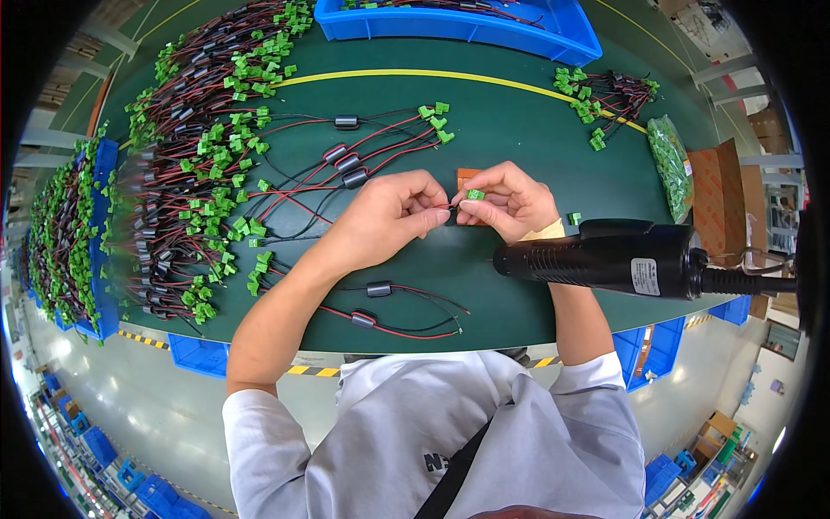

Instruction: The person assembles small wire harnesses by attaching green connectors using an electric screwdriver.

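Above the middle of the green tabletop, my left hand (385,216) pinches the ends of thin red and black wires (451,208) between thumb and fingers. Close against it, my right hand (517,201) holds a small green terminal connector (475,195) between thumb and fingertips, at the wire ends. Whether the wires sit inside the connector is too small to tell. Behind the fingers shows an orange-brown block (467,177), partly hidden. A loose green connector (574,218) lies right of my right hand. Nearer me are two cables with black cylinders (379,290) and bare wire ends.
A black electric screwdriver (596,261) extends across my right forearm. Finished-looking cables (346,122) and a large cable pile (164,173) cover the left. A blue tray (458,30) stands at the back; a bag of green connectors (670,169) and a cardboard box (719,190) stand right.
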{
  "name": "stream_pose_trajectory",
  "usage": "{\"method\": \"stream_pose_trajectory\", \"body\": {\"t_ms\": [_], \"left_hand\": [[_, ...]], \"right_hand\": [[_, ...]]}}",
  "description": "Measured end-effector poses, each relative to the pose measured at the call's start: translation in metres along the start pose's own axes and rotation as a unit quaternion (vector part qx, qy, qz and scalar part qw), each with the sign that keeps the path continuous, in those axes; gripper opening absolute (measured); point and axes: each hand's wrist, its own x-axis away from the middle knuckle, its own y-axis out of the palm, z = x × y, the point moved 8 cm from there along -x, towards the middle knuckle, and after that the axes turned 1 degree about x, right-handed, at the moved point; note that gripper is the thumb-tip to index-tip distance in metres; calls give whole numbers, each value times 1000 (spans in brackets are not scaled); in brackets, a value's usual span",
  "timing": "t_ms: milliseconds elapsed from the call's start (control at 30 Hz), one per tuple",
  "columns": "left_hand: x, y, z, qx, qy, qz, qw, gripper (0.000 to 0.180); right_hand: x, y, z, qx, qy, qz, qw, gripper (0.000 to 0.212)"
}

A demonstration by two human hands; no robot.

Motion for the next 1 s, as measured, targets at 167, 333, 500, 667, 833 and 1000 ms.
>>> {"method": "stream_pose_trajectory", "body": {"t_ms": [167,333,500,667,833,1000], "left_hand": [[-2,2,-1,-12,9,27,1000,8],[-4,-2,-6,6,0,43,999,9],[-5,-6,-8,53,16,36,998,11],[-2,-6,-2,97,31,35,994,10],[0,-7,-2,69,-25,-3,997,14],[1,2,-6,60,-47,-57,995,14]], "right_hand": [[1,-1,-1,12,18,-4,1000,20],[1,1,-2,7,-4,15,1000,19],[1,-2,4,-73,24,12,997,19],[0,0,5,-81,30,6,996,20],[0,-2,4,-63,73,4,995,22],[-2,-11,2,-55,-26,18,998,21]]}}
